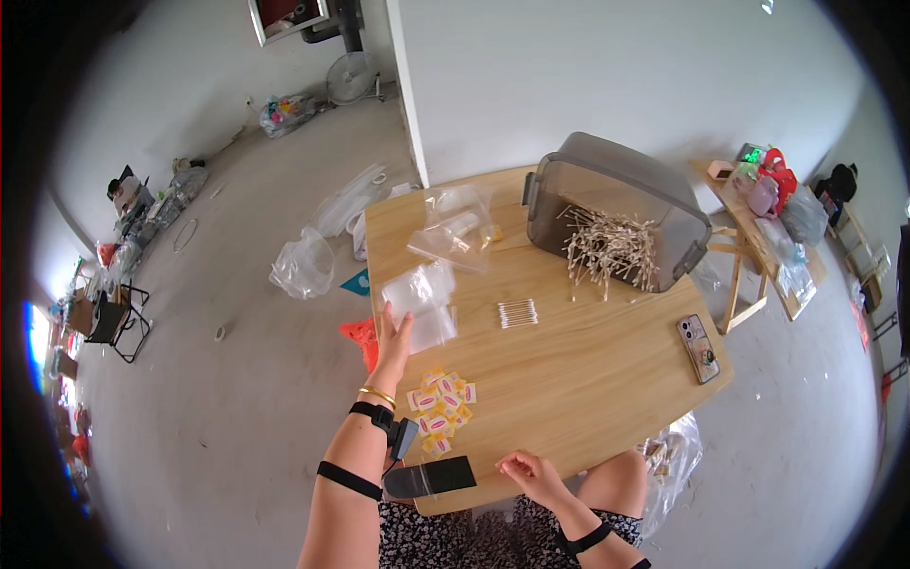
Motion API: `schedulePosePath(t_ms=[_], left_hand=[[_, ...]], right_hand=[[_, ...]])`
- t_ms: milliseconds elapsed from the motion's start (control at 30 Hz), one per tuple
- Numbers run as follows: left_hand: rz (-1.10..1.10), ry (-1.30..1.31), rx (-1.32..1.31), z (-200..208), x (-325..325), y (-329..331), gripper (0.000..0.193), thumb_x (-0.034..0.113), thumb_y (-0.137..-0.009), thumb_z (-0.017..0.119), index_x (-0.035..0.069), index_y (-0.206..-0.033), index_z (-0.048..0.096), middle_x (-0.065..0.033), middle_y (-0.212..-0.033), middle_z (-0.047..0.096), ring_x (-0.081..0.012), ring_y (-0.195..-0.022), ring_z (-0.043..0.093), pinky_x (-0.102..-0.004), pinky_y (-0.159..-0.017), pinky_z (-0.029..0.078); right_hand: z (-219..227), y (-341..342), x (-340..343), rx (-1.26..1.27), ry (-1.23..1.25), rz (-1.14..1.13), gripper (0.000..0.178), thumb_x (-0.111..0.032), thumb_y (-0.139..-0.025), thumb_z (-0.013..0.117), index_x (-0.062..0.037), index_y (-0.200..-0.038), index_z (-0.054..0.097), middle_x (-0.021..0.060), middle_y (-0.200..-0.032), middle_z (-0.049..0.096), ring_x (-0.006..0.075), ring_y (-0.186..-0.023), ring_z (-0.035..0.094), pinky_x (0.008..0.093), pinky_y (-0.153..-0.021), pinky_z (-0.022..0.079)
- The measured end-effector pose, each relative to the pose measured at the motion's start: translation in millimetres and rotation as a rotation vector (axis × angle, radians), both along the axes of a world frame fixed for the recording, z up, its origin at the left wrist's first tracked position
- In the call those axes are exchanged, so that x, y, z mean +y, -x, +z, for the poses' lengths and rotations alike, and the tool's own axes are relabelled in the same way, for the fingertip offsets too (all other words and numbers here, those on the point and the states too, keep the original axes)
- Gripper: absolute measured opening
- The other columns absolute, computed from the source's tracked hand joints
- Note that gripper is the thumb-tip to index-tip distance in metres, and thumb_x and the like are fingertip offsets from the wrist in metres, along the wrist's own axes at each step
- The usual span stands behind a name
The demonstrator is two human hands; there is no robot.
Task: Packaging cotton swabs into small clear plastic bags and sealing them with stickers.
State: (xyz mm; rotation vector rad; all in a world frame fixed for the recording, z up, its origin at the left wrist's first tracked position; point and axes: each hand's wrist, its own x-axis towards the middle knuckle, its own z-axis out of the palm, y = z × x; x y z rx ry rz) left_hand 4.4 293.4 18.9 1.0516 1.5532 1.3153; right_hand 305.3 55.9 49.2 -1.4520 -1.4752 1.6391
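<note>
My left hand (393, 339) reaches to the table's left edge and touches a stack of clear plastic bags (428, 302), its fingers stretched and thumb apart. Whether it pinches a bag is hard to see. My right hand (533, 476) hovers by the front edge with fingers curled in, nothing visible in them. A short row of cotton swabs (518, 313) lies mid-table. Many more loose swabs (611, 248) spill from a grey see-through bin (607, 171) tipped on its side. Small yellow-and-white cards (441, 408) lie in a pile beside my left forearm.
A black flat strip (445, 476) lies at the near left corner and a phone (699, 349) at the right edge of the wooden table (607, 379). More clear bags (457, 228) lie at the back left. A second table (777, 256) holds bags. Plastic wrap (305, 264) lies on the floor.
</note>
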Motion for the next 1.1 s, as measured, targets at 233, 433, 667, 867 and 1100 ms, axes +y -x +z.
schedulePosePath(t_ms=[233,433,667,867,1100], left_hand=[[0.095,-0.164,0.491,21.3,-20.2,-14.6,0.076,0.044,-0.1,0.057,0.003,-0.155,0.025,-0.0254,-0.161,0.021,-0.0386,-0.151,0.019,-0.0474,-0.122,0.019],[-0.149,-0.242,0.865,33.5,-69.9,-53.6,0.069,0.035,-0.097,0.059,0.005,-0.152,0.029,-0.0246,-0.161,0.02,-0.0461,-0.147,0.019,-0.0549,-0.119,0.019],[-0.072,-0.197,0.823,18.1,-91.2,-44.3,0.068,0.032,-0.096,0.061,0.004,-0.151,0.031,-0.0259,-0.159,0.024,-0.0458,-0.146,0.022,-0.0556,-0.118,0.022],[-0.523,-0.197,0.85,58.8,-165.5,-96.7,0.059,0.032,-0.094,0.064,0.006,-0.143,0.043,-0.0224,-0.155,0.032,-0.0463,-0.145,0.026,-0.0586,-0.117,0.023],[-0.743,-0.072,0.598,63.2,-193.5,-161.0,0.06,0.042,-0.095,0.062,0.008,-0.143,0.045,-0.0198,-0.155,0.033,-0.0465,-0.147,0.022,-0.0593,-0.119,0.019]], right_hand=[[-2.4,2.5,0.4,0.057,-0.002,-0.035,0.026,-0.025,-0.103,0.059,-0.0006,-0.108,0.068,0.0094,-0.101,0.074,0.0162,-0.094,0.071,0.0304,-0.083,0.055],[-1.8,-3.7,1.2,0.06,0.007,-0.042,0.026,-0.023,-0.102,0.06,0.0012,-0.107,0.067,0.0086,-0.099,0.074,0.0154,-0.092,0.07,0.0292,-0.082,0.054],[-3.5,-22.4,22.0,0.027,-0.037,-0.13,0.023,-0.023,-0.098,0.065,-0.0024,-0.107,0.07,0.007,-0.093,0.074,0.012,-0.085,0.067,0.0281,-0.075,0.052],[18.5,-76.0,149.8,-0.319,-0.415,-0.418,0.02,-0.021,-0.091,0.069,-0.0041,-0.101,0.07,0.0104,-0.083,0.073,0.0249,-0.075,0.069,0.0342,-0.07,0.053],[2.3,-102.7,279.8,-0.688,-0.383,-0.498,0.027,-0.029,-0.086,0.073,-0.0102,-0.104,0.067,0.0102,-0.098,0.071,0.0278,-0.098,0.067,0.0403,-0.082,0.054]])
